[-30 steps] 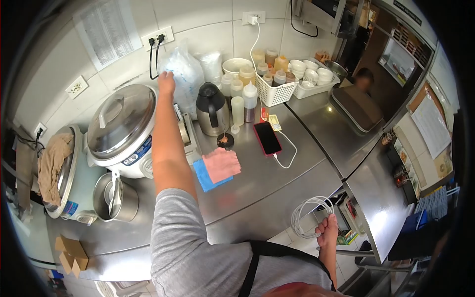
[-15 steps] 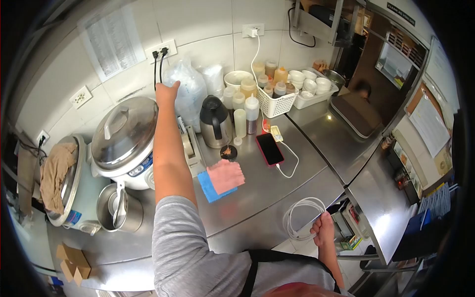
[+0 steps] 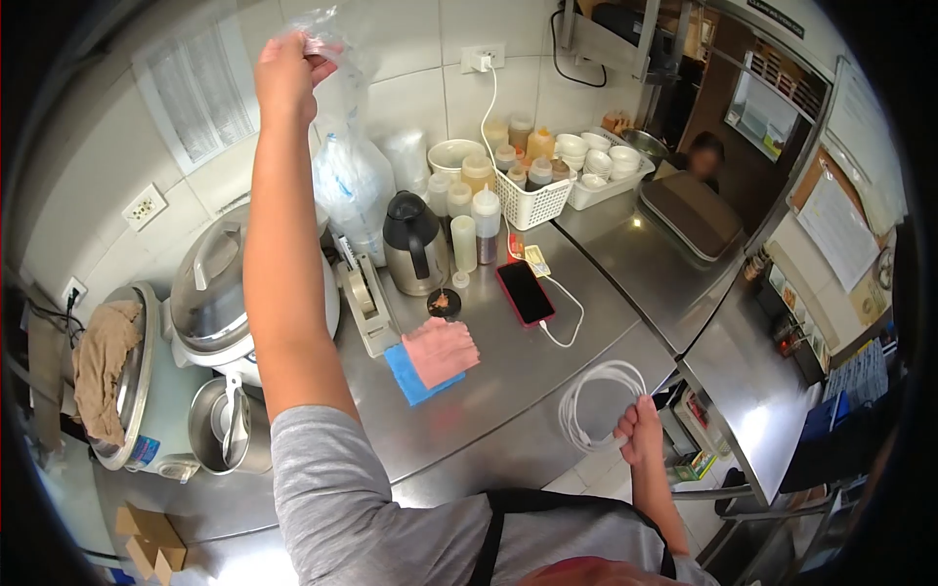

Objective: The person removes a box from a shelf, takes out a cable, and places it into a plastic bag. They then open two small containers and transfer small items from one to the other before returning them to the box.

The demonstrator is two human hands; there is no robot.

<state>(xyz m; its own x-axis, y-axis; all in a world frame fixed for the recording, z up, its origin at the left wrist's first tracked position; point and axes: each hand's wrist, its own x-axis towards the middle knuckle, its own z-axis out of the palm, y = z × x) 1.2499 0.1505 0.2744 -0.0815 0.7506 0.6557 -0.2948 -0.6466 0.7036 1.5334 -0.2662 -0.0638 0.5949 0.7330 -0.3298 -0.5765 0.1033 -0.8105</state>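
High by the wall, my left hand [image 3: 287, 78] is closed on the gathered top of a clear plastic bag [image 3: 354, 190], which stretches down to its full, bluish-white lower part behind the counter. My right hand [image 3: 639, 430] grips a coiled white cable [image 3: 586, 405] low at the right, over the counter's front edge. Near my left forearm are a tape dispenser [image 3: 366, 303] and a steel thermal jug [image 3: 415, 259]. A phone [image 3: 525, 293] lies plugged into a white charging cord. The pink cloth [image 3: 442, 352] rests over a blue cloth [image 3: 408, 383].
Two large cookers line the left, one a rice cooker [image 3: 220, 283] partly behind my arm. A steel pot [image 3: 208, 425] holds a ladle. Sauce bottles [image 3: 486, 225], a white basket [image 3: 539, 203] and a tub of cups [image 3: 611, 181] stand at the back. Another person [image 3: 705, 156] is beyond.
My left hand has risen up the wall, pulling the top of the plastic bag upward. My right hand still holds the coiled cable, slightly higher in view. The camera view has shifted a little.
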